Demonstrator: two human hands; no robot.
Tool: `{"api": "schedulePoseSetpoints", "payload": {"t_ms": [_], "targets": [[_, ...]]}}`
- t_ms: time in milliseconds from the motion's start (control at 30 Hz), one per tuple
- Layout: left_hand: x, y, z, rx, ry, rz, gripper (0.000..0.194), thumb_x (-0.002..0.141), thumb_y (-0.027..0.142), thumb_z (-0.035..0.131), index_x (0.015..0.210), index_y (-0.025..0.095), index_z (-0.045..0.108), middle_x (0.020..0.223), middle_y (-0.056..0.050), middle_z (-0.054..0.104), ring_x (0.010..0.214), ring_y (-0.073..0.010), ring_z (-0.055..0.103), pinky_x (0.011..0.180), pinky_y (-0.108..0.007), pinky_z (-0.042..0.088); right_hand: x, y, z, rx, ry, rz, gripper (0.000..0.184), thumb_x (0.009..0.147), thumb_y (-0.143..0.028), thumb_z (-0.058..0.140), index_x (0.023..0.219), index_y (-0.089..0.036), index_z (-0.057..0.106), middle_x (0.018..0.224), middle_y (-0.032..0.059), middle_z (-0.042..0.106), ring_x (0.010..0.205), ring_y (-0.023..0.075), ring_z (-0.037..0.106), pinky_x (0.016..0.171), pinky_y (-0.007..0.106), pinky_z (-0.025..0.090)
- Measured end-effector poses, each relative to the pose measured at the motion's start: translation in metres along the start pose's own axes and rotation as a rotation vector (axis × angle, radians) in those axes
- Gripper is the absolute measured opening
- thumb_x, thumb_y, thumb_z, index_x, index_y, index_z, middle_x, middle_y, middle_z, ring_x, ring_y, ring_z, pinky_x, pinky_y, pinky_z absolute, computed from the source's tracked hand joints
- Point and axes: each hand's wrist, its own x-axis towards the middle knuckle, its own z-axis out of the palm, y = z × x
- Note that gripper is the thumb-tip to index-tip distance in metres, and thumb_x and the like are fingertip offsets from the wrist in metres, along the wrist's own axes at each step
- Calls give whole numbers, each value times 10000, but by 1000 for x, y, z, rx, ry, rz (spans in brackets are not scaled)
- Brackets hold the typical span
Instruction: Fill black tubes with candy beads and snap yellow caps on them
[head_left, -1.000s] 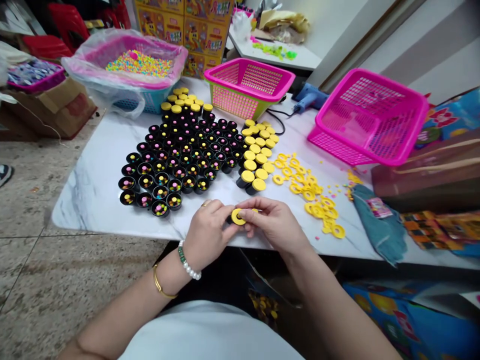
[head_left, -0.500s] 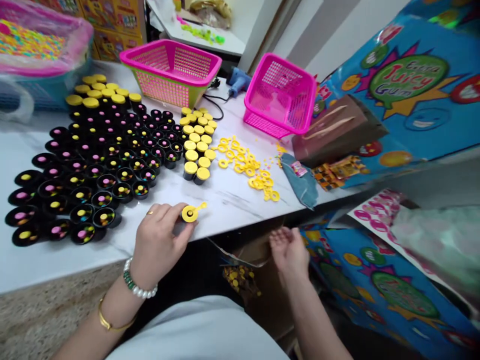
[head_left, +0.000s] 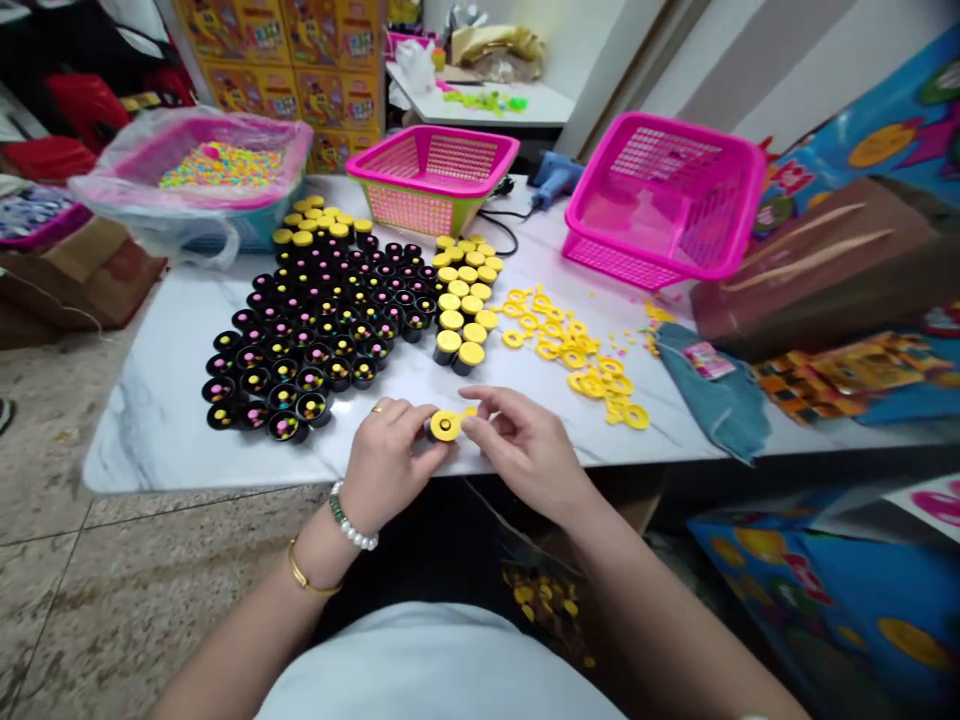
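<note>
My left hand [head_left: 390, 460] is closed round a small black cup [head_left: 429, 430] at the table's front edge. On top of the cup sits a yellow ring-shaped piece [head_left: 448, 426] with a dark hole in the middle and a tab pointing right. By that tab is my right hand [head_left: 525, 445], index finger and thumb apart on either side, the thumb touching or almost touching it. Left of them stand many black cups [head_left: 311, 407] holding coloured candy beads. Yellow-capped cups [head_left: 471, 355] stand in a group behind my hands. Loose yellow ring pieces [head_left: 592, 383] lie to the right.
Two pink baskets [head_left: 667, 270] [head_left: 431, 165] stand at the back, beside a blue glue gun [head_left: 555, 180]. A plastic-lined basket of beads [head_left: 289, 150] is at back left. A brown box [head_left: 817, 250] and a blue cloth [head_left: 712, 400] lie on the right.
My right hand has risen from below the table edge to the tab of the yellow piece. My left hand still holds the cup. The view has swung left.
</note>
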Motion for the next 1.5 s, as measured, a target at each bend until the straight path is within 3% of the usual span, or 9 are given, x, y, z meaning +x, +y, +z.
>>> {"api": "schedulePoseSetpoints", "payload": {"t_ms": [100,267,567,733,867,1100,1233,1333,1500], "targets": [[-1,-1,2,-12,15,9,176,840,253,667,992,164,660,785,-32,605,790,-198,525,724,-314,416,24,4,18,125,-204,176,341,770,-449,695,957,-164,695,633,-6,603,480,84,475,428,201,360],[-2,-2,3,-9,-4,-9,126,846,280,672,894,166,648,766,-29,593,782,-199,523,703,-311,417,32,3,18,265,-259,410,341,700,-475,752,764,-173,608,381,-79,449,316,53,330,319,167,218],[-2,-2,1,1,-69,-38,175,881,341,629,893,167,642,779,-38,601,798,-215,525,705,-332,421,30,4,21,376,-268,449,365,693,-450,788,733,-189,536,426,-66,525,314,54,392,324,157,304],[-2,-1,2,-14,-75,-57,161,880,331,630,871,171,641,778,-35,610,796,-212,528,707,-330,419,24,4,21,313,-184,421,325,730,-423,775,773,-190,554,448,-59,554,337,69,447,345,164,351],[-2,-2,2,-6,-90,-41,211,903,369,593,880,166,644,785,-43,617,800,-212,529,726,-333,418,22,11,24,374,-189,385,322,752,-419,761,766,-199,526,462,-58,576,368,79,503,396,171,407],[-1,-3,-1,-20,-81,-61,173,855,339,655,835,167,657,763,-51,640,796,-217,557,709,-319,418,17,15,30,379,-163,354,318,782,-432,732,766,-209,505,448,-78,538,357,69,457,381,173,365],[4,1,-16,-203,-144,-114,189,837,352,654,883,172,685,726,-29,666,737,-196,585,679,-290,416,17,13,31,391,-170,334,339,775,-455,729,790,-211,494,462,-89,518,365,65,434,380,178,367],[12,6,-24,-428,-290,-243,272,928,338,496,857,182,708,632,1,661,587,-140,574,594,-245,393,20,10,30,456,-246,397,380,757,-475,732,902,-215,496,476,-119,480,352,55,401,361,170,345],[19,5,-16,-610,-404,-422,440,957,339,381,670,177,672,475,36,585,421,-89,489,514,-203,372,24,7,30,540,-231,438,480,697,-472,774,944,-228,442,512,-152,438,332,35,352,326,151,302]]}}
